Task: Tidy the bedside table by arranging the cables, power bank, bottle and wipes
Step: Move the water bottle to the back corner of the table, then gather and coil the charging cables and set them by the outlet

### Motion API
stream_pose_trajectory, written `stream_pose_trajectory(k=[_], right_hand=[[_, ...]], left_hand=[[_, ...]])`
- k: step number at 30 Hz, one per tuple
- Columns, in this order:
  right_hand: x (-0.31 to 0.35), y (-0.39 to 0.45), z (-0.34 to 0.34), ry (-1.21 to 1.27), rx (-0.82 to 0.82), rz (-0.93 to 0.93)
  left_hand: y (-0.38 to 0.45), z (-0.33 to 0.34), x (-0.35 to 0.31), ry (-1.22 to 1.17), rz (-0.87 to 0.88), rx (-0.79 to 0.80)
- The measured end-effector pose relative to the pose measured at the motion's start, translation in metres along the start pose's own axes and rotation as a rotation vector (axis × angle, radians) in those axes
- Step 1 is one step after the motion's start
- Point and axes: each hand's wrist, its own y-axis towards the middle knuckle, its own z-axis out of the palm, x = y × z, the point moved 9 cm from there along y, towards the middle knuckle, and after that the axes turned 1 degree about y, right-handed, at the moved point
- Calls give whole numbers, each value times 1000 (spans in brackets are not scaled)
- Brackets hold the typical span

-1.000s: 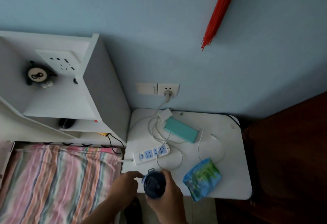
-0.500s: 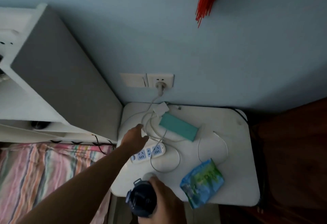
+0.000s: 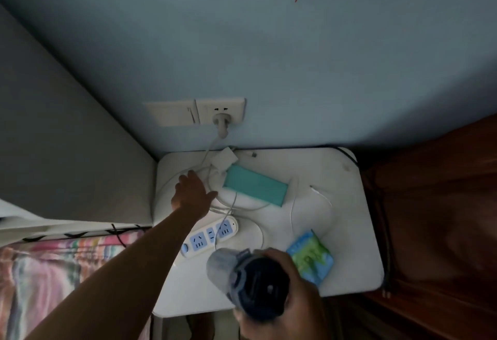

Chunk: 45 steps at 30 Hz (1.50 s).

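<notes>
My right hand (image 3: pixel 293 299) grips a bottle (image 3: pixel 250 283) with a dark blue cap, held above the near edge of the white bedside table (image 3: pixel 347 221). My left hand (image 3: pixel 192 195) reaches over the table's far left part, fingers spread, over the white cables (image 3: pixel 234 205) beside the teal power bank (image 3: pixel 255 185). A white charger block (image 3: pixel 224 161) lies at the power bank's far end. A blue-green pack of wipes (image 3: pixel 312 257) lies at the near right. A white power strip (image 3: pixel 209 236) with blue sockets lies under my left forearm.
A wall socket (image 3: pixel 220 111) with a plug in it sits above the table. A grey shelf side (image 3: pixel 67 138) stands to the left, a striped bedcover (image 3: pixel 53 272) below it. Dark wooden furniture (image 3: pixel 435 218) borders the table's right side.
My left hand has left the bottle and reached forward to the cables near the power bank. My right hand has lifted the bottle nearer the camera. The view has shifted right and closer.
</notes>
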Motion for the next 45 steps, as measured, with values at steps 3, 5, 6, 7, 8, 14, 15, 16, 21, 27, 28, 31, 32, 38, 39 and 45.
stream_pose_trajectory(k=[3, 5, 6, 7, 8, 14, 15, 16, 21, 27, 28, 31, 32, 38, 39, 45], right_hand=[[16, 24, -54, 12, -107, -120], [29, 40, -100, 70, -267, -193], [31, 48, -119, 67, -336, -206], [31, 56, -133, 72, -392, -218], [32, 64, -148, 65, -457, -215], [2, 130, -213, 57, -683, -100], [-5, 142, -217, 42, -693, -60], [-11, 154, -219, 24, -695, -19], [-35, 201, -217, 35, -725, 42], [-43, 221, -218, 77, -752, 74], [-44, 222, -216, 75, -747, 67], [-48, 228, -209, 92, -722, 74], [-48, 229, -207, 93, -714, 76], [-73, 180, -177, 342, -764, 165], [-79, 158, -167, 343, -796, 176], [-69, 87, -45, 22, -421, 47]], left_hand=[[1, 4, 3, 111, -49, -17], [1, 8, 5, 161, -81, -4], [1, 10, 7, 153, -101, 4], [2, 12, 8, 122, -122, 9], [2, 12, 10, 82, -142, 7], [5, 9, 12, -45, -161, -15], [5, 8, 12, -57, -160, -17], [5, 8, 12, -63, -158, -17], [7, 6, 17, -81, -152, -54], [3, 15, 23, -232, -242, -89], [1, 16, 23, -248, -251, -107], [-2, 14, 20, -241, -248, -153], [-1, 13, 19, -238, -255, -163], [1, 5, 11, -353, -242, -168], [3, 7, 9, -387, -232, -150], [-7, 13, 5, -662, -211, -121]])
